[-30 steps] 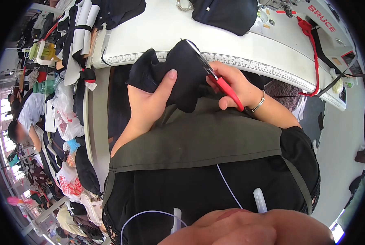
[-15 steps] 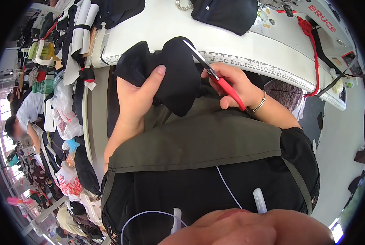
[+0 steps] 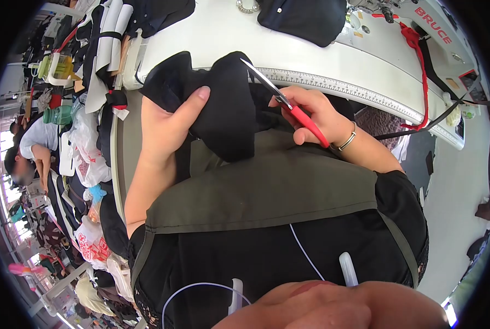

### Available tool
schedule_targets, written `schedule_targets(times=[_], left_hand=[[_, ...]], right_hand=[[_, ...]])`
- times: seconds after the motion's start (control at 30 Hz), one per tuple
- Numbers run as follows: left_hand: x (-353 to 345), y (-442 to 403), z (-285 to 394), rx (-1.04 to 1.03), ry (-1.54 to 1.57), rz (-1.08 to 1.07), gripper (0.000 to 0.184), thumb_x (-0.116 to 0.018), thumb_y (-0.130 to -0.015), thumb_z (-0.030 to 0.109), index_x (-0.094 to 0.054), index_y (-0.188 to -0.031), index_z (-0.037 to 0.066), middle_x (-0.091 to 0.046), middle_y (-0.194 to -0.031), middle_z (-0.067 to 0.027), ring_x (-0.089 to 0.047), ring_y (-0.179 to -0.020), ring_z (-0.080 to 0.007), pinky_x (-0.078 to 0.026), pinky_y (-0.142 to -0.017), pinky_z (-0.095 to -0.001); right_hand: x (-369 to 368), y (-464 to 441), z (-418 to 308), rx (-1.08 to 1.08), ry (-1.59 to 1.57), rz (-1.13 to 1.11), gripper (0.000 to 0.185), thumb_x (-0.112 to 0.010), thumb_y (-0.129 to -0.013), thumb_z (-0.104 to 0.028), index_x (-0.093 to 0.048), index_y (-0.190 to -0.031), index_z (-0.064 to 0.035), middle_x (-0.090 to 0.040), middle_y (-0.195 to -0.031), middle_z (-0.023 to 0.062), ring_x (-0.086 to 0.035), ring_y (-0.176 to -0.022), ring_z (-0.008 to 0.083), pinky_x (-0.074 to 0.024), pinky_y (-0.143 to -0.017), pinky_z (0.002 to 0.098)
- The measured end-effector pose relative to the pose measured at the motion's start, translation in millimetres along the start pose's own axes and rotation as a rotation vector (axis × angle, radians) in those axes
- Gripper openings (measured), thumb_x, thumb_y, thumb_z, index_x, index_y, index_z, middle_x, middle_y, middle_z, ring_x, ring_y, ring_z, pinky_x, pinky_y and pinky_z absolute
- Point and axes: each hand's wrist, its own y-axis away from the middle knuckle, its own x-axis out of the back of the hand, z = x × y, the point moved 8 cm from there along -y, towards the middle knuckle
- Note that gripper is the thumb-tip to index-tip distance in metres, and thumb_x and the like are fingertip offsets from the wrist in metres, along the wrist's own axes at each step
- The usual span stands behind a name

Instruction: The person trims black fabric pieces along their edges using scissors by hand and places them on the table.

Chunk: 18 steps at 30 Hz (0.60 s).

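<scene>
My left hand (image 3: 173,122) grips a piece of black fabric (image 3: 223,109), thumb on top and the other fingers hidden beneath the cloth. The fabric hangs in folds in front of the table's edge. In my right hand (image 3: 314,116) is a pair of scissors (image 3: 309,127) with red handles. Their metal blades point up and left, and the tips lie at the fabric's upper right edge. The blades look closed together. Whether they touch the cloth I cannot tell.
A white sewing table (image 3: 212,41) with a ruler strip (image 3: 321,83) along its edge lies ahead. Dark fabric pieces (image 3: 305,19) rest on it. A sewing machine (image 3: 425,33) with a red cord (image 3: 417,71) stands right. Plastic bags (image 3: 91,241) and a person (image 3: 39,137) are at left.
My left hand has moved a little to the left with the black fabric. The scissors' tips have shifted slightly left and down, while my right hand has hardly moved.
</scene>
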Motion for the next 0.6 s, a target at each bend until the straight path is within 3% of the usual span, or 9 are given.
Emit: schedule_targets(times=[0.3,0.6], left_hand=[[-15,6,8,0.075,-0.116,-0.124,0.044,-0.069,-0.075,0.000,-0.052,-0.115,-0.006,-0.061,-0.099,-0.0079,-0.056,-0.090,-0.0119,-0.045,-0.081,-0.0253],[-22,8,13,0.081,-0.127,-0.168,0.046,-0.068,-0.075,-0.002,-0.050,-0.117,-0.007,-0.061,-0.102,-0.0094,-0.056,-0.093,-0.0125,-0.045,-0.083,-0.0259]], right_hand=[[-9,-1,1,-0.072,-0.058,-0.135,0.099,-0.067,-0.050,-0.076,-0.049,-0.113,-0.0016,-0.047,-0.081,0.0011,-0.045,-0.069,0.0087,-0.0385,-0.058,0.0211],[-4,1,-7,-0.017,-0.015,-0.105,0.098,-0.067,-0.050,-0.076,-0.050,-0.112,-0.0012,-0.046,-0.080,0.0003,-0.045,-0.068,0.0090,-0.0383,-0.058,0.0217]])
